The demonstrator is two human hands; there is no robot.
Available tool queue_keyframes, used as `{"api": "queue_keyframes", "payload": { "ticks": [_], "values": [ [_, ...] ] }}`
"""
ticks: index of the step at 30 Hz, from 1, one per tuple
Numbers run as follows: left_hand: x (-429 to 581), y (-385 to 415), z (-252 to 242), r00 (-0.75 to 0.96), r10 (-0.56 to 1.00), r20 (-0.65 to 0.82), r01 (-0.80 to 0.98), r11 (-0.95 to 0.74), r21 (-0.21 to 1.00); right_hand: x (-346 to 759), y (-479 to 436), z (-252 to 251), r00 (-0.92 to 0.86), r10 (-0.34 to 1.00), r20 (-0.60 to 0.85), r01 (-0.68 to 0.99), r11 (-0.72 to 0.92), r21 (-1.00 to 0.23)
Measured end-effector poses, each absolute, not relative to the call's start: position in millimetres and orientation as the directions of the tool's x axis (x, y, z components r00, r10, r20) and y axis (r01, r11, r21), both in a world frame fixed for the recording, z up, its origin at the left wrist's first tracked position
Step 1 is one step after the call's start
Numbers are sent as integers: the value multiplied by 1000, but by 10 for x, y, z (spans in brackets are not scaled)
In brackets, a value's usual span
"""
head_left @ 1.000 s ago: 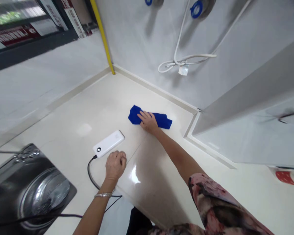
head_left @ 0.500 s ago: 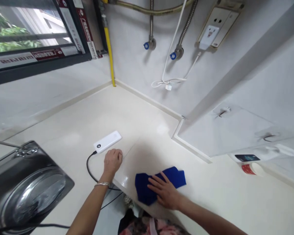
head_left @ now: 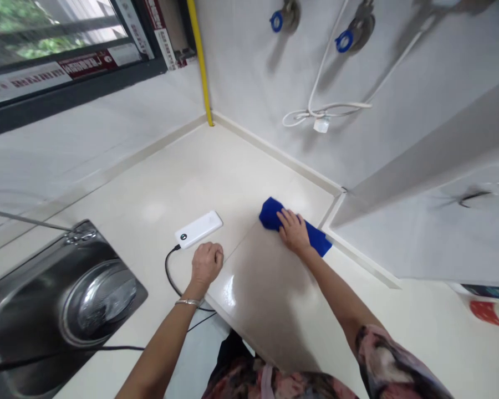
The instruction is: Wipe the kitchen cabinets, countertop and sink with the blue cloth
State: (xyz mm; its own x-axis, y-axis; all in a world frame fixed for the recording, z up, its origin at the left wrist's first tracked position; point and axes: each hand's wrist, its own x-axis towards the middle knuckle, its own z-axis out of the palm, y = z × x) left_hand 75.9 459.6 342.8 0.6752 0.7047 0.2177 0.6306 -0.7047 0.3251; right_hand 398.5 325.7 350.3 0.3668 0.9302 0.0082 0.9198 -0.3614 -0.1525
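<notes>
A dark blue cloth (head_left: pixel 271 214) lies on the pale countertop (head_left: pixel 249 321), its right end touching the raised edge by the wall corner. My right hand (head_left: pixel 294 229) rests flat on the cloth with fingers stretched out, pressing it to the surface. My left hand (head_left: pixel 208 261) is curled into a loose fist on the counter, with nothing visible in it. Just beyond that fist lies a white power bank (head_left: pixel 199 228), a black cable (head_left: pixel 169 271) plugged into its near left end.
On the left is a steel sink (head_left: pixel 29 305) with a round basin. A yellow pipe (head_left: pixel 202 66) rises in the corner. Blue-handled valves (head_left: pixel 344 41) and a looped white cord (head_left: pixel 316 111) hang on the wall. A red cup (head_left: pixel 487 313) lies at the far right.
My right hand has pushed the blue cloth forward across the counter, away from the near edge toward the wall corner. My left hand stays beside the power bank. The view has shifted.
</notes>
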Motion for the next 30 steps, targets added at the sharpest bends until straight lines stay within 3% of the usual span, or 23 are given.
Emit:
{"api": "queue_keyframes", "payload": {
  "ticks": [7,14,21,30],
  "values": [
    [750,4558,3460,666,724,179,645,-680,349,4826,4067,3342,453,890,42,883,-443,-155],
    [733,4533,3449,667,724,174,644,-678,353,5592,4221,3225,574,806,143,811,-534,-239],
    [735,4522,3419,660,733,166,647,-667,370,4885,4122,3321,638,766,77,763,-615,-199],
    [769,4502,3391,634,742,217,655,-665,359,3112,3177,3434,292,947,133,952,-274,-139]
  ]
}}
